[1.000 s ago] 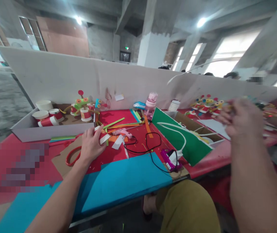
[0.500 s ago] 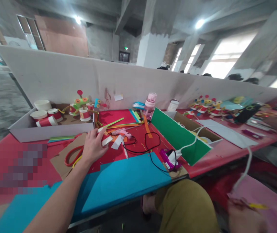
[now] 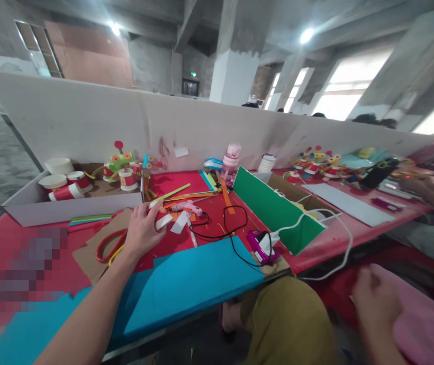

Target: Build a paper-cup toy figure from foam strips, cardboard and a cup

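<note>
My left hand (image 3: 144, 230) rests on the table, fingers apart and bent downward, by the fingertips a green paper strip (image 3: 169, 194) and white paper pieces (image 3: 180, 222). Beside its wrist lie scissors with red-orange handles (image 3: 105, 247) on brown cardboard (image 3: 85, 258). A pink glue gun (image 3: 187, 207) with a black cord lies just right of the fingers. Low at the right, off the table, my right hand (image 3: 377, 299) is closed and smeared by motion, in front of a pink sheet-like surface (image 3: 422, 324). What its fingers hold cannot be made out.
Blue sheet (image 3: 202, 271) covers the table's front. A white box (image 3: 76, 208) with paper cups stands left; a green-sided box (image 3: 274, 210) stands right. A purple power strip (image 3: 257, 246) carries a white cable (image 3: 348, 248) looping past the edge. A pink bottle (image 3: 231, 162) stands behind.
My right hand has moved up and slightly left. The yellow item seen at it is out of sight. The white cable has swung left, away from that hand. My left hand stays put.
</note>
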Tool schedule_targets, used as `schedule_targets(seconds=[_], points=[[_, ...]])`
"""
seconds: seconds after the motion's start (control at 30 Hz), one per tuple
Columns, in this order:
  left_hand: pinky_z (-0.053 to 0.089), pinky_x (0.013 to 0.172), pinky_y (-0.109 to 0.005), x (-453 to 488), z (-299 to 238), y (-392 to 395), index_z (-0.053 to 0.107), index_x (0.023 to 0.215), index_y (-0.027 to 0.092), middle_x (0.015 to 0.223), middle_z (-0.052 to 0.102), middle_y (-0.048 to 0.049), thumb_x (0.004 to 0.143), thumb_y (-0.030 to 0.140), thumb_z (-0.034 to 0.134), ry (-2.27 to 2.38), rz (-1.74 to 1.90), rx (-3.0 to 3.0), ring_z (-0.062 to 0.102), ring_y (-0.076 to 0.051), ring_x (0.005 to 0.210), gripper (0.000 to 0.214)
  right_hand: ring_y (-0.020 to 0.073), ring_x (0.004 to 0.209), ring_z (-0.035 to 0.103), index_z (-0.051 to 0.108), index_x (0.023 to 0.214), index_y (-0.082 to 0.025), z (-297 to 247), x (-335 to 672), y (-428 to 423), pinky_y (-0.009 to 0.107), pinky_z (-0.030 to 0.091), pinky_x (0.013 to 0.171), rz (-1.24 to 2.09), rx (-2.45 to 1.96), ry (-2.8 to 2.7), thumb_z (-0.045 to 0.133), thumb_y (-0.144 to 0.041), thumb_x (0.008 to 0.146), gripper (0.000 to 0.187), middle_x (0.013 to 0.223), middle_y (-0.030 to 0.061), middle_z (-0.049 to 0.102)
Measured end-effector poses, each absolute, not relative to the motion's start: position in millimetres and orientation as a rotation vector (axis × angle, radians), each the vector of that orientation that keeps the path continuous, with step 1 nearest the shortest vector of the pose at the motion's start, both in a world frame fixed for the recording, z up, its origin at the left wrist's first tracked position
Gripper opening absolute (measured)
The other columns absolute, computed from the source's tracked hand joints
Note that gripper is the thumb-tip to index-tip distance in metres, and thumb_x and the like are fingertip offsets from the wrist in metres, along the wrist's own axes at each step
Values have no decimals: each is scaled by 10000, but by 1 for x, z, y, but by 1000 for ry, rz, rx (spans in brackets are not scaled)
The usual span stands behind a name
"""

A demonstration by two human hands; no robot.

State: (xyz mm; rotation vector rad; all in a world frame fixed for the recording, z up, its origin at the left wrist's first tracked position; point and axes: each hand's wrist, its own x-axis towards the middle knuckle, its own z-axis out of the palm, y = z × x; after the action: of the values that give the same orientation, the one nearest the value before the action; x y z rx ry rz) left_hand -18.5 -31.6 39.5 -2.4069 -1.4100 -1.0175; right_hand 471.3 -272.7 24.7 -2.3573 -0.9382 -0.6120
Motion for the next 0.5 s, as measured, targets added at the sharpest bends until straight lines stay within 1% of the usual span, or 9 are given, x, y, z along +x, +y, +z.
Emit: schedule_targets(seconds=[0.07, 0.1, 0.13, 0.2, 0.23, 0.3, 0.37, 0.43, 0.5], points=[[395, 933, -451, -18, 39, -32, 386, 1411, 258, 1163, 482, -124, 738, 327, 612, -1413, -1014, -2407, 462, -314, 1081, 713, 323, 937, 642, 596, 1171, -242, 65, 494, -241, 428, 473, 717, -547, -2170, -906, 399, -392, 862, 396, 1082, 236, 649], [396, 933, -451, -17, 39, -32, 388, 1409, 258, 1160, 482, -124, 733, 325, 615, -1413, -1013, -2407, 463, -313, 1079, 717, 302, 996, 625, 583, 1182, -242, 86, 502, -224, 414, 462, 771, -456, -2102, -1041, 448, -384, 840, 394, 1180, 225, 615], [397, 932, -450, -17, 39, -32, 389, 1409, 256, 1159, 481, -124, 728, 323, 619, -1413, -1012, -2406, 463, -313, 1076, 721, 294, 1010, 615, 615, 1104, -243, 104, 506, -209, 412, 450, 793, -345, -2080, -1126, 432, -389, 850, 345, 1147, 221, 630], [397, 931, -448, -17, 39, -32, 384, 1412, 254, 1163, 476, -123, 723, 322, 622, -1414, -1008, -2406, 462, -312, 1074, 732, 276, 949, 624, 644, 921, -278, 128, 506, -188, 398, 443, 797, -108, -2056, -1287, 383, -425, 873, 304, 986, 180, 681], [397, 929, -447, -18, 39, -32, 379, 1415, 254, 1167, 473, -123, 722, 324, 623, -1417, -1006, -2407, 461, -312, 1075, 738, 278, 915, 626, 637, 853, -286, 132, 502, -185, 396, 443, 787, -92, -2057, -1342, 391, -443, 865, 292, 923, 171, 685], [394, 929, -444, -18, 40, -33, 372, 1420, 250, 1177, 465, -124, 719, 325, 626, -1428, -1001, -2407, 456, -311, 1079, 749, 292, 908, 622, 616, 853, -295, 121, 490, -193, 406, 441, 789, -313, -2032, -1346, 386, -451, 857, 278, 897, 174, 673], [388, 931, -444, -18, 40, -33, 367, 1425, 242, 1185, 459, -127, 710, 322, 631, -1437, -993, -2409, 454, -310, 1076, 766, 307, 986, 606, 584, 992, -290, 92, 479, -213, 416, 440, 828, -633, -1960, -1291, 346, -403, 866, 292, 985, 195, 657], [382, 934, -443, -17, 41, -35, 359, 1432, 238, 1189, 456, -128, 710, 318, 629, -1442, -988, -2412, 452, -307, 1072, 775, 341, 921, 617, 585, 933, -288, 55, 471, -236, 443, 457, 760, -792, -2042, -1232, 324, -346, 844, 282, 885, 218, 648], [379, 936, -438, -16, 42, -37, 356, 1434, 241, 1193, 455, -127, 716, 314, 622, -1440, -994, -2417, 445, -305, 1081, 769, 333, 800, 636, 606, 788, -309, 25, 469, -251, 436, 469, 700, -771, -2173, -1426, 359, -316, 802, 247, 755, 196, 628]])
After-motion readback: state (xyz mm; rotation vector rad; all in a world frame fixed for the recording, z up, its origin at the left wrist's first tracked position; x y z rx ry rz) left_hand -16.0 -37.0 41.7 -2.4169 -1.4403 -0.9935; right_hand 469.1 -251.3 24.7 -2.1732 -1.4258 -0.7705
